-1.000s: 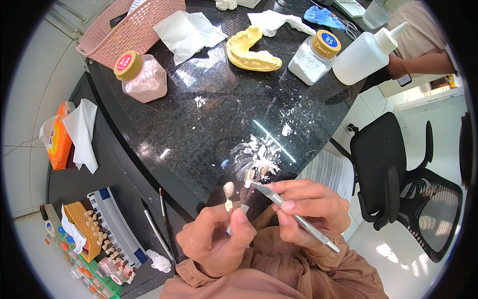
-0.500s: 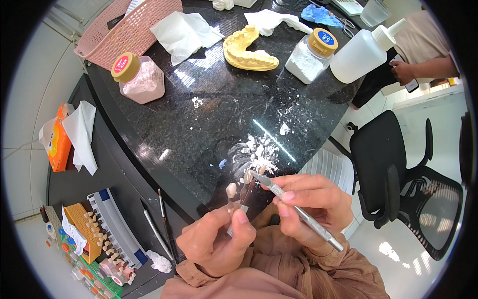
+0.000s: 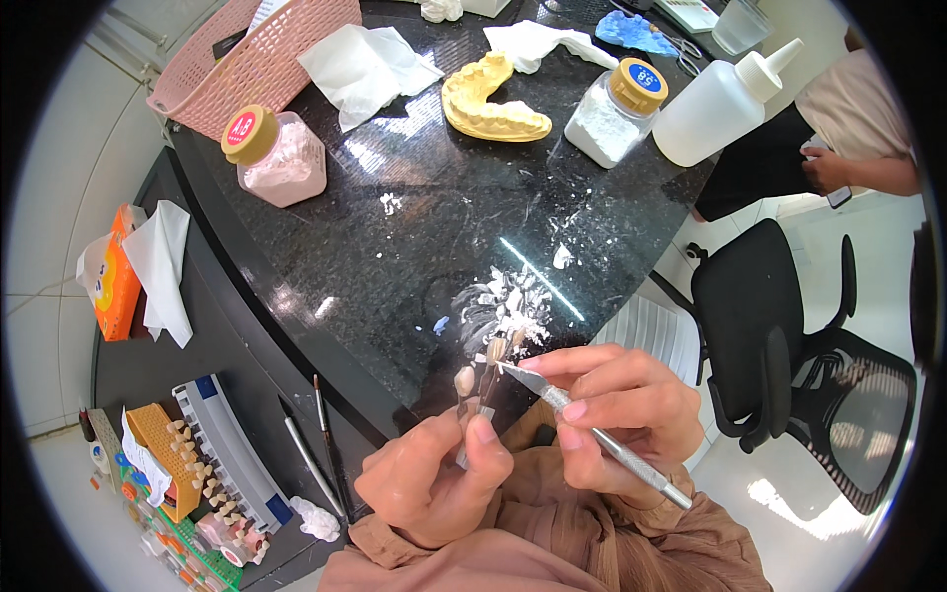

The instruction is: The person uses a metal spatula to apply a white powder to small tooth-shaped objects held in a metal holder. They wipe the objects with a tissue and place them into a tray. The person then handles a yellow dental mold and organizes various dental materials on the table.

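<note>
My left hand [image 3: 429, 483] is closed, thumb and fingers pinching a small holder [image 3: 477, 412] from which thin stems with tooth-shaped tips rise. One pale tooth-shaped tip [image 3: 465, 381] stands apart at the left; a tan one [image 3: 495, 350] is farther up, in front of the white shavings. My right hand [image 3: 636, 409] grips a silver craft knife [image 3: 631, 459] like a pen. Its blade points left and appears close to the tan tip's stem; I cannot tell whether it touches. White shavings and powder [image 3: 515, 296] lie on the black tabletop [image 3: 395, 266] beyond.
Across the far tabletop stand a pink powder jar [image 3: 284, 168], a yellow dental cast [image 3: 493, 104], a white powder jar [image 3: 607, 123] and a squeeze bottle [image 3: 705, 113]. Brushes [image 3: 321, 414] and a tooth shade guide [image 3: 237, 459] lie left. A black chair [image 3: 755, 296] and another person [image 3: 858, 109] are right.
The knife blade has dropped slightly toward me along the stem. My left hand and its holder have shifted a little right. The other person's hand with the phone has moved right and lower.
</note>
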